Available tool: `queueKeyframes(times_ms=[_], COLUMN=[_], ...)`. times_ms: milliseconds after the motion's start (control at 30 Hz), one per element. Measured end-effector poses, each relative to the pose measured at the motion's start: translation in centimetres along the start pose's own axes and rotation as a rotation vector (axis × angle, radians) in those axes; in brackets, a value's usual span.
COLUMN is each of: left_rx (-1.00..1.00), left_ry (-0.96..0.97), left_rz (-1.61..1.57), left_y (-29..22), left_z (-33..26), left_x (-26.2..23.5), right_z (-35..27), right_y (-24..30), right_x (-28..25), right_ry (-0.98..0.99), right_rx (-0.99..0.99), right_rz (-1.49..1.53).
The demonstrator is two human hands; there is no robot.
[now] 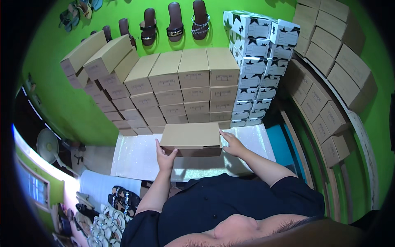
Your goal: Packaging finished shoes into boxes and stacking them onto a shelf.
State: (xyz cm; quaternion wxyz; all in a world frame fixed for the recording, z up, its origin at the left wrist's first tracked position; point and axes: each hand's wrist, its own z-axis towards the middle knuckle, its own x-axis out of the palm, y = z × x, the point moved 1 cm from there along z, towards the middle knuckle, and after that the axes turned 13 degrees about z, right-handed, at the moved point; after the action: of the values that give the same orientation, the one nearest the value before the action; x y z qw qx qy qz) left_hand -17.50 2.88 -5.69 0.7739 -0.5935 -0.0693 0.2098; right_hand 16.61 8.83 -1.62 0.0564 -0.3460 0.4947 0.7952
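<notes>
A closed brown cardboard shoebox [191, 138] is held above a pale glittery mat [135, 158], just in front of a stack of like boxes. My left hand [165, 155] grips its left end, thumb on the side and fingers under it. My right hand [231, 143] holds its right end with the fingers spread along the edge. The box lies level, lid up.
Stacked brown shoeboxes [181, 90] fill the back against a green wall. White boxes with black stars [259, 53] stand to their right, more brown boxes [329, 82] on shelves further right. Sandals [175, 22] hang on the wall; several sandals [103, 218] and a fan [48, 145] lie lower left.
</notes>
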Motion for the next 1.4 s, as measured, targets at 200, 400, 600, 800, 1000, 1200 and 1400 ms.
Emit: queueKeyframes(times_ms=[200, 400, 600, 800, 1000, 1200, 1400], left_rx=[0.055, 0.050, 0.276, 0.324, 0.561, 0.700, 0.653], left_ry=[0.246, 0.557, 0.418, 0.629, 0.761, 0.789, 0.931], left_rz=[0.417, 0.779, 1.062, 1.316, 1.403, 1.338, 1.343], left_y=[8.3, 7.6, 8.9, 3.9, 4.2, 5.6, 0.0], left_z=[-6.2, -8.2, -7.5, -4.7, -3.2, -2.6, -0.9], left_x=[0.1, -0.7, -0.4, 1.8, 4.1, 5.0, 7.1], right_z=[-3.6, -6.9, -8.3, -8.4, -8.4, -7.8, -8.3], right_y=[-7.9, -10.0, -10.8, -10.3, -12.2, -11.4, -12.4], right_x=[6.0, 7.3, 8.6, 8.4, 8.6, 8.2, 8.3], right_ry=[0.038, 0.025, 0.000, 0.016, 0.031, 0.116, 0.105], right_rx=[0.438, 0.563, 0.490, 0.558, 0.454, 0.538, 0.453], right_rz=[0.580, 0.573, 0.405, 0.374, 0.290, 0.025, 0.049])
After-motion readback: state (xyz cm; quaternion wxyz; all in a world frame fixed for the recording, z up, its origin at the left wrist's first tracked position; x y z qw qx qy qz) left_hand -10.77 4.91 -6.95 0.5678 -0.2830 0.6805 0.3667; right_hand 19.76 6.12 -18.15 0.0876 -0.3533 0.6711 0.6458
